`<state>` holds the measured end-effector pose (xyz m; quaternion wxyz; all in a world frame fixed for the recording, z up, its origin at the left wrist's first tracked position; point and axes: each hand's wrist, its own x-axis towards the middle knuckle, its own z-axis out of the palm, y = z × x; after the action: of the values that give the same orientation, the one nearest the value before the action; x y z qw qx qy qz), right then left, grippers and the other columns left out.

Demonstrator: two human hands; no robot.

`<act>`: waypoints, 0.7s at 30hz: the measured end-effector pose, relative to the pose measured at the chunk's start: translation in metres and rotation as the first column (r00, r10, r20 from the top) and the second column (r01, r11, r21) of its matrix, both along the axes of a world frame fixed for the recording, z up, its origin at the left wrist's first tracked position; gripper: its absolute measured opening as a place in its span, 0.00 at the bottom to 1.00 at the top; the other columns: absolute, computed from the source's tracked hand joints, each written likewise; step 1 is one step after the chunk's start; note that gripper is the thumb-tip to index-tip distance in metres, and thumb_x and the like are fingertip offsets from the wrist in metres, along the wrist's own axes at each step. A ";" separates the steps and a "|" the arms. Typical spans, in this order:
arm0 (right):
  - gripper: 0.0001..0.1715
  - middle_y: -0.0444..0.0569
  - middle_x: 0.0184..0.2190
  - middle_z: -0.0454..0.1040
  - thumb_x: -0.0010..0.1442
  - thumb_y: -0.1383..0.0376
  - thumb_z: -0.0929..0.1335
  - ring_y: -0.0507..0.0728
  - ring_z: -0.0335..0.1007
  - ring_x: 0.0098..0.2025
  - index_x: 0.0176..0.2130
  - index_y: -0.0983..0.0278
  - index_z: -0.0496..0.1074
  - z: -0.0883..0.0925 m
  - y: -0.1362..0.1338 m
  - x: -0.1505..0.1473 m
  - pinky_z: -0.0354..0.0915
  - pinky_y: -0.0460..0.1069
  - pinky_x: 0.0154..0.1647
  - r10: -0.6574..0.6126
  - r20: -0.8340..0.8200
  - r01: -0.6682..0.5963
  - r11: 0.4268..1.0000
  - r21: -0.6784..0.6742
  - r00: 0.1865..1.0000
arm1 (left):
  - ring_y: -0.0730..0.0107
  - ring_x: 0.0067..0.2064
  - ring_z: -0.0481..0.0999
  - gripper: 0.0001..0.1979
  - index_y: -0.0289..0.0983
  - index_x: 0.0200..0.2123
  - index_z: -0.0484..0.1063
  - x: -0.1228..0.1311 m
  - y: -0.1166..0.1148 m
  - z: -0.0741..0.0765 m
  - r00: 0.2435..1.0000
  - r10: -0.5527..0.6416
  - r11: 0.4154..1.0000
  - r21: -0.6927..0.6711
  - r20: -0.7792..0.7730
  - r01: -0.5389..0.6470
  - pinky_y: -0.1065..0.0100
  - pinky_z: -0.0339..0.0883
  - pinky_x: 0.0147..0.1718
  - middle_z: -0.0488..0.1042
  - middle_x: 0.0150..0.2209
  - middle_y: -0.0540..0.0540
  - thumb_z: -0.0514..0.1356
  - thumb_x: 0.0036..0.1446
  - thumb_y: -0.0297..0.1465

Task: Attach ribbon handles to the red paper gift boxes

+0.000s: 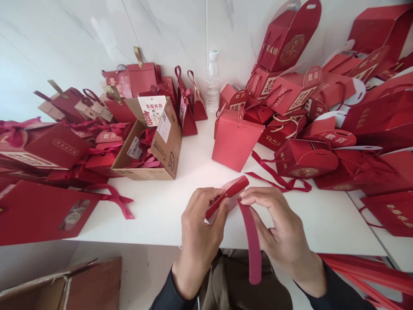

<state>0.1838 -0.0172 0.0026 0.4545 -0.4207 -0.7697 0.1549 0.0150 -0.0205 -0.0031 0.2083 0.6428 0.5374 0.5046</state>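
Observation:
My left hand (200,232) is closed around a flat, folded red card box (229,193), held edge-on just above the white table (161,211) near its front edge. My right hand (280,232) pinches the top end of a red ribbon strap (252,241) right beside that box; the strap hangs down past the table edge toward my lap. Both hands meet at the box's near end.
Assembled red gift boxes pile up at the right (303,159) and left (54,146). An open brown carton (151,146) holds red ribbons. A plain red box (234,140) stands behind my hands, loose ribbons (277,176) beside it. A clear water bottle (213,82) stands by the wall.

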 end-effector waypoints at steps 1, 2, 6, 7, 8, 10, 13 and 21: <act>0.09 0.51 0.50 0.74 0.72 0.73 0.64 0.55 0.71 0.55 0.49 0.61 0.69 0.000 0.000 0.001 0.68 0.51 0.56 -0.027 0.001 0.027 0.999 0.017 1.000 | 0.72 0.40 0.78 0.04 0.39 0.42 0.76 -0.001 0.000 0.001 1.000 -0.003 1.000 -0.019 0.017 0.003 0.72 0.74 0.39 0.79 0.38 0.49 0.63 0.65 0.26; 0.10 0.53 0.53 0.73 0.71 0.73 0.64 0.57 0.69 0.58 0.49 0.61 0.69 -0.001 0.001 0.001 0.67 0.53 0.59 -0.053 0.002 0.052 0.998 0.026 0.999 | 0.72 0.40 0.79 0.03 0.40 0.42 0.77 -0.001 0.000 0.003 0.999 -0.006 0.999 -0.038 0.035 0.008 0.72 0.74 0.38 0.79 0.38 0.49 0.63 0.65 0.27; 0.12 0.54 0.55 0.74 0.71 0.74 0.64 0.58 0.70 0.60 0.50 0.61 0.68 -0.003 0.004 0.003 0.68 0.56 0.60 -0.082 -0.017 0.082 0.997 0.013 0.997 | 0.70 0.41 0.79 0.05 0.40 0.43 0.78 -0.001 0.003 0.009 0.996 -0.030 0.993 -0.113 0.087 0.040 0.70 0.74 0.39 0.79 0.39 0.48 0.63 0.65 0.29; 0.12 0.54 0.54 0.74 0.71 0.74 0.64 0.58 0.71 0.59 0.50 0.61 0.68 -0.004 0.004 0.003 0.68 0.56 0.60 -0.074 -0.020 0.074 0.997 0.009 0.997 | 0.70 0.41 0.79 0.05 0.40 0.43 0.79 0.000 0.004 0.010 0.995 -0.029 0.992 -0.121 0.099 0.041 0.69 0.75 0.40 0.79 0.40 0.47 0.63 0.65 0.29; 0.12 0.54 0.54 0.75 0.71 0.74 0.64 0.58 0.71 0.60 0.50 0.60 0.68 -0.004 0.004 0.003 0.69 0.55 0.59 -0.065 -0.021 0.065 0.998 0.002 0.998 | 0.69 0.41 0.79 0.06 0.41 0.44 0.79 0.001 0.005 0.011 0.993 -0.024 0.991 -0.129 0.115 0.039 0.69 0.75 0.40 0.79 0.40 0.48 0.64 0.64 0.29; 0.12 0.53 0.56 0.75 0.71 0.74 0.64 0.57 0.70 0.62 0.51 0.60 0.68 -0.006 0.005 0.003 0.69 0.54 0.60 -0.054 -0.019 0.054 0.998 -0.019 0.998 | 0.70 0.41 0.80 0.06 0.41 0.43 0.80 0.004 0.007 0.011 0.989 -0.006 0.990 -0.141 0.150 0.027 0.69 0.75 0.40 0.80 0.40 0.48 0.65 0.64 0.31; 0.11 0.52 0.55 0.76 0.72 0.74 0.64 0.55 0.71 0.61 0.50 0.60 0.68 -0.009 0.005 0.002 0.68 0.50 0.60 -0.042 -0.023 0.041 0.998 -0.041 0.999 | 0.71 0.39 0.80 0.04 0.42 0.42 0.80 0.007 0.010 0.009 0.980 0.012 0.990 -0.143 0.196 0.017 0.70 0.76 0.38 0.79 0.38 0.49 0.65 0.64 0.30; 0.09 0.47 0.44 0.74 0.72 0.72 0.64 0.54 0.73 0.48 0.48 0.60 0.70 -0.007 0.004 0.000 0.70 0.48 0.50 -0.057 -0.024 0.056 0.998 -0.038 0.998 | 0.68 0.41 0.81 0.03 0.41 0.42 0.74 0.003 0.006 -0.006 0.970 -0.011 0.986 -0.159 0.243 0.051 0.64 0.78 0.43 0.78 0.39 0.49 0.62 0.65 0.29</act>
<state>0.1842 -0.0135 -0.0040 0.4603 -0.4488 -0.7487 0.1616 0.0182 -0.0147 -0.0088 0.3319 0.5657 0.5377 0.5299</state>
